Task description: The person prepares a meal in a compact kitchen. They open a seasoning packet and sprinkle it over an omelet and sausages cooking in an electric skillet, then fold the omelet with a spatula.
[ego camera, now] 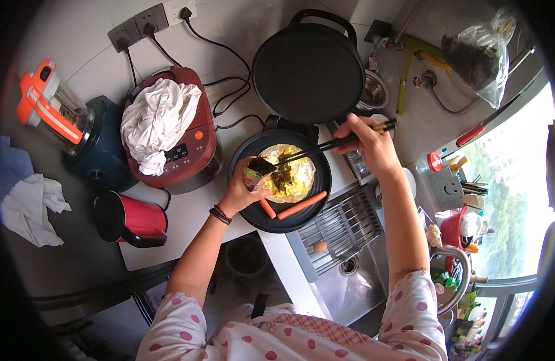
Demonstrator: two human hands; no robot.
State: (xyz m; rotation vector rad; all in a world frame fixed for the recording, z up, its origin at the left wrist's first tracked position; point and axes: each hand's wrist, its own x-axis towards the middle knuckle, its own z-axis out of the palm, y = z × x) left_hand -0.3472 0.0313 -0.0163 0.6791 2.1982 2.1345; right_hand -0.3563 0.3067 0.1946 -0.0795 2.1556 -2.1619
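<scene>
My left hand (239, 192) grips a small open packet (256, 173) with dark contents, tilted over the left side of an electric griddle pan (320, 171). Black chopsticks (322, 146) are held in my right hand (370, 144), their tips resting at or just over the food beside the packet's mouth. On the pan lies a round flatbread with egg (300, 173), and a dark, shredded-looking topping (284, 178) sits on its middle. Two sausages (301, 205) lie along the pan's near edge; my left hand partly covers the shorter one. The pan's black lid (308, 74) stands open behind.
Left of the pan are a maroon rice cooker (192, 158) topped with white cloth (160, 122), a red kettle (142, 221) and a blender (97, 135). To the right, a drying rack (345, 216) holding an egg (320, 246) spans the sink (356, 293). Power cords (232, 81) run behind.
</scene>
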